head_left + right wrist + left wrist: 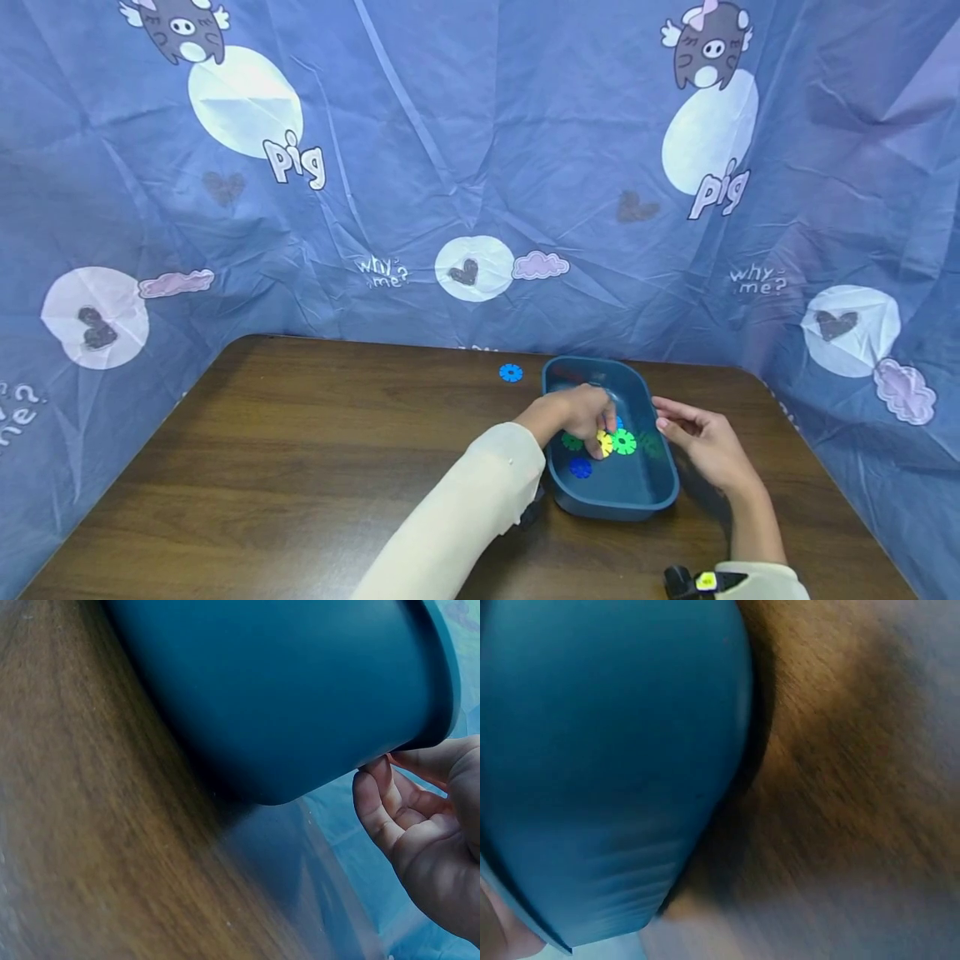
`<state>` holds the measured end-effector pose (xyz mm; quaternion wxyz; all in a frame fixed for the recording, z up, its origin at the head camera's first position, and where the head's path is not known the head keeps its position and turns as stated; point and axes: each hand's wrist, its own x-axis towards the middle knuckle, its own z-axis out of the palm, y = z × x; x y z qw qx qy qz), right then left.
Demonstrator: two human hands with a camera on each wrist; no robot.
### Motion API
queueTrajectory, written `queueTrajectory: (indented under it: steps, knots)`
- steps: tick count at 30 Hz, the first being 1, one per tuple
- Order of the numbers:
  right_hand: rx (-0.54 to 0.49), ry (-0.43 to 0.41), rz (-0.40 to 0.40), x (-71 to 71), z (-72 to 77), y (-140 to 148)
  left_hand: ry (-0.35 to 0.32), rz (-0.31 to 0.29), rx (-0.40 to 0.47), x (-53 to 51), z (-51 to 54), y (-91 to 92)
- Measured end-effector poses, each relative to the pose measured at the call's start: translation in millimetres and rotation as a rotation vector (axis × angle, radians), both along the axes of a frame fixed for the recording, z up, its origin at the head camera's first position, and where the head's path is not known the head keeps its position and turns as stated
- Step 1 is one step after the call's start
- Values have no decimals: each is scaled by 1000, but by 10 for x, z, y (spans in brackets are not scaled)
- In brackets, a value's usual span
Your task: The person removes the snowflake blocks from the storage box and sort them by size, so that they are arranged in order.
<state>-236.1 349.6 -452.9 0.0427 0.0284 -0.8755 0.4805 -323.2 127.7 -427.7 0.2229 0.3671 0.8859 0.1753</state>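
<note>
In the head view, a dark blue-green plastic bin (600, 505) stands on the right part of the table. Inside it lie several flower-shaped notched discs: a yellow disc (604, 444), a bright green disc (623, 442), a darker green one (572, 442) and a dark blue one (581, 467). A lighter blue disc (617, 423) is partly covered. My left hand (588, 410) reaches down into the bin, thumb and finger pinching the yellow disc. The bin wall hides this grip from the left wrist view. Outside the bin, my right hand (708, 446) touches its right side near the rim (448, 675).
One blue disc (512, 372) lies on the brown wooden table (300, 467), left of the bin near the back edge. A blue printed cloth (480, 167) hangs behind and around the table. Black wrist gear (686, 582) sits by the right sleeve.
</note>
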Motion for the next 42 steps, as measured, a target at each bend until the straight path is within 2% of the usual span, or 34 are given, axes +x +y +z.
queueTrajectory:
  steps: [5,8,10,13,19,24,27,34,38,42]
  knots:
    - [2,3,1,-5,15,-14,19,-74,58,-42,28,-33]
    - [-2,4,1,-2,26,-21,2,-112,82,-62,74,-52]
    - [0,0,0,0,34,-28,-16,-123,107,-69,109,-66]
    - [11,-5,2,2,44,-35,-58,-110,166,-82,156,-102]
    - [36,-16,-8,3,53,-38,-147,-32,294,-102,234,-197]
    - [34,-17,-15,8,50,-46,-146,24,384,-134,293,-304]
    - [30,-20,-18,13,50,-50,-102,69,438,-169,328,-391]
    - [13,-3,-3,21,44,-46,71,218,541,-296,378,-625]
    - [10,0,4,25,30,-36,121,298,569,-352,390,-796]
    - [3,5,3,19,21,-19,156,373,584,-412,358,-990]
